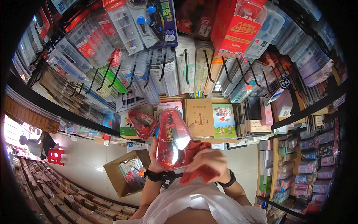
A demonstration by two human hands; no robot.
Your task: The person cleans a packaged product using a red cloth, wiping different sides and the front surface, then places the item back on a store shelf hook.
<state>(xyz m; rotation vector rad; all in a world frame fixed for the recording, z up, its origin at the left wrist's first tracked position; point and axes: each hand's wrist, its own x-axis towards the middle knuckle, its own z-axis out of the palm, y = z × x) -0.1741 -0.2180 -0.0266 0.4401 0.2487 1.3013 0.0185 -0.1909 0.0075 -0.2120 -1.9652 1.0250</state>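
Observation:
My left hand [154, 156] grips a red, clear-fronted plastic case [171, 131] by its left side. The case tapers toward the top, and a compass shows through its shiny cover. In my right hand [210, 161] is a red cloth [200, 172], bunched against the case's lower right side; the hand is slightly blurred. A similar red case [142, 123] rests on the shelf just left of the held one. Behind the held case a picture-covered booklet [177, 105] is partly hidden. To its right are a brown notebook [200, 117] and a green-and-blue illustrated booklet [224, 120].
Black metal hooks [186, 67] stick out above the shelf, hung with packaged rulers [170, 74]. A red box [237, 28] juts out at the top. An open cardboard carton [127, 173] of packaged goods stands on the floor. A red stool [56, 156] is at far left.

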